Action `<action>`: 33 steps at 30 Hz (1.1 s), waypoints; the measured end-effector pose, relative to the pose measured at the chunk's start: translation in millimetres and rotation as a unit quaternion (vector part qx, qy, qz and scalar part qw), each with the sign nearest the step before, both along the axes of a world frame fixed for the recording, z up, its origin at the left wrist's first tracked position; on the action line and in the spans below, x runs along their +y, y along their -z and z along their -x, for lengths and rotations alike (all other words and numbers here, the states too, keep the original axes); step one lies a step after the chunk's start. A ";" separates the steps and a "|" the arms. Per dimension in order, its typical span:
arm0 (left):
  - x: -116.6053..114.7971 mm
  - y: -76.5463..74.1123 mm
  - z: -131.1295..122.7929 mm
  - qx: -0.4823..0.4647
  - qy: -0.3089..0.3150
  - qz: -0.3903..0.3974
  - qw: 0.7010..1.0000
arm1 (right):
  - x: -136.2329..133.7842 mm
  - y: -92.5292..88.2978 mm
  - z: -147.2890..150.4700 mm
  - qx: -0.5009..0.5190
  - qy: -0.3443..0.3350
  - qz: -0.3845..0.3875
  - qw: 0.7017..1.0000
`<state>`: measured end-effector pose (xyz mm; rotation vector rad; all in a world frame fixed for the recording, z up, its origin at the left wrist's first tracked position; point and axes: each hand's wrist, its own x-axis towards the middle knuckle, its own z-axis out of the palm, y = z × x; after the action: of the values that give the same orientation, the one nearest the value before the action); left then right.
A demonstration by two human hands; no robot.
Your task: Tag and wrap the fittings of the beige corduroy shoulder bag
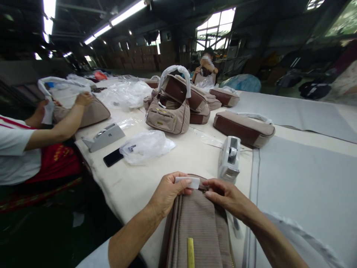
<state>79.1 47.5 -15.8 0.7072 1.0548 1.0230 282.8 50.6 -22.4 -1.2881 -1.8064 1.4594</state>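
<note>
Cream worktop (136,190) carries an oblong taupe ribbed-fabric bag (196,219), judged light, soft, best held by its far end; left hand (169,189) pinches a white rectangular paper-like slip (195,182), grip of right hand (227,195) unclear.

Two tape dispensers (229,160), one black phone (112,158)

I am watching through one head-worn camera that is looking forward and down across the table (139,182). It is sitting close above the left hand (170,190), at six o'clock in my view, and the right hand (227,195), between four and five, while taking in a distant window (214,31) at one o'clock.
</note>
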 end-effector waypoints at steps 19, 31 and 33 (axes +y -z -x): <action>3.4 6.0 8.9 0.034 -0.012 0.016 0.999 | 7.6 -9.3 11.4 -0.040 0.009 -0.069 0.997; 4.8 6.8 12.3 0.143 0.015 -0.044 0.989 | -2.9 7.4 11.7 -0.004 0.081 -0.054 0.995; 4.6 5.0 13.5 0.148 0.021 -0.046 0.988 | -4.4 6.7 12.5 -0.008 0.084 -0.064 0.994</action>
<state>65.6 52.2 -20.8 0.9752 1.2466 0.9531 270.3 46.2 -29.1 -1.3546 -1.7263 1.2268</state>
